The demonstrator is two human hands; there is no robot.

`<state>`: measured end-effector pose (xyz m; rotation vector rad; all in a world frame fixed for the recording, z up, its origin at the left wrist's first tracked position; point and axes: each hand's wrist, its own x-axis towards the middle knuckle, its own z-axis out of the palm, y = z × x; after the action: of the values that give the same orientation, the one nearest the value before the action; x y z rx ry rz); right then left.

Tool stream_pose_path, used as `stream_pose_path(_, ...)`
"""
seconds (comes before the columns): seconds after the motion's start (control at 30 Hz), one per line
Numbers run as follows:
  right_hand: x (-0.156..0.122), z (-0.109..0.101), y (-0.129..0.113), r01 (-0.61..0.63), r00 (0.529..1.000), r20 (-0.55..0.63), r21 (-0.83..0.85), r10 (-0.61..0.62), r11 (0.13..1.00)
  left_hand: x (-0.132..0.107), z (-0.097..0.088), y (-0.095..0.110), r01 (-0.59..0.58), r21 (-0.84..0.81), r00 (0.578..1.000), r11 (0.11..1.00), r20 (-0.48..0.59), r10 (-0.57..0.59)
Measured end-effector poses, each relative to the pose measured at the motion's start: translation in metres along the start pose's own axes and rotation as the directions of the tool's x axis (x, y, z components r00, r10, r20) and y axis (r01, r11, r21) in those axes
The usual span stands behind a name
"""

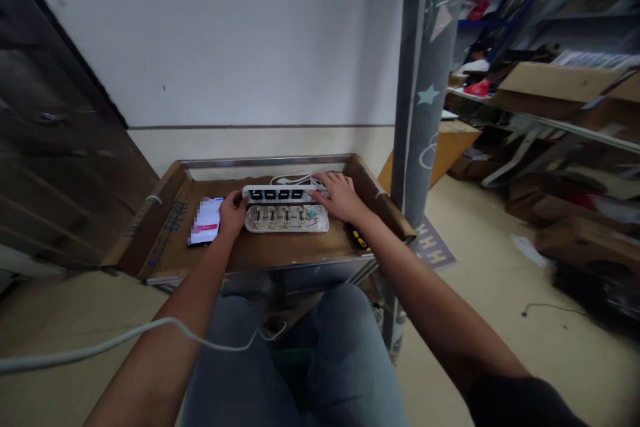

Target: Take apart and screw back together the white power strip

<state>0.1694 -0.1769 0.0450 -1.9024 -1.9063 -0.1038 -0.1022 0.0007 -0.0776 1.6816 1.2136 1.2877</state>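
Observation:
A white power strip lies taken apart on a cardboard-lined tray [165, 243]. Its cover with dark sockets [276, 194] sits tilted on edge at the back, and its open base with metal contacts and wires [287, 219] lies flat in front. My left hand [233, 212] grips the left ends of both halves, fingers curled. My right hand [340, 195] rests on the right end of the cover, fingers bent over it near the white cord [293, 179].
A phone with a lit screen [205, 222] lies left of the strip. A yellow-and-black tool [361, 237] lies under my right forearm. A grey pillar [420, 113] stands to the right, with shelves and cardboard boxes [555, 83] beyond. A white cable [125, 340] crosses my lap.

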Motion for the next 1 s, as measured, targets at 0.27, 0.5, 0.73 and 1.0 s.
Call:
stream_pose_path(0.27,0.058,0.020,0.010,0.109,0.902,0.409,0.093,-0.138,0.990,0.001,-0.001,-0.004,0.022,-0.072,1.000,0.997,0.019,-0.021)
stream_pose_path(0.5,0.082,0.024,0.019,0.074,0.786,0.583,0.239,-0.204,0.968,0.000,-0.001,0.000,0.041,-0.102,0.999,0.994,0.036,-0.037)
stream_pose_path(0.73,0.086,0.036,0.022,0.051,0.762,0.601,0.316,-0.241,0.947,-0.004,-0.004,0.007,0.022,-0.130,0.999,0.991,0.028,-0.019)
stream_pose_path(1.0,0.082,0.047,0.033,0.107,0.798,0.546,0.290,-0.256,0.951,-0.009,-0.004,0.014,0.000,-0.253,0.997,0.968,0.071,0.018)
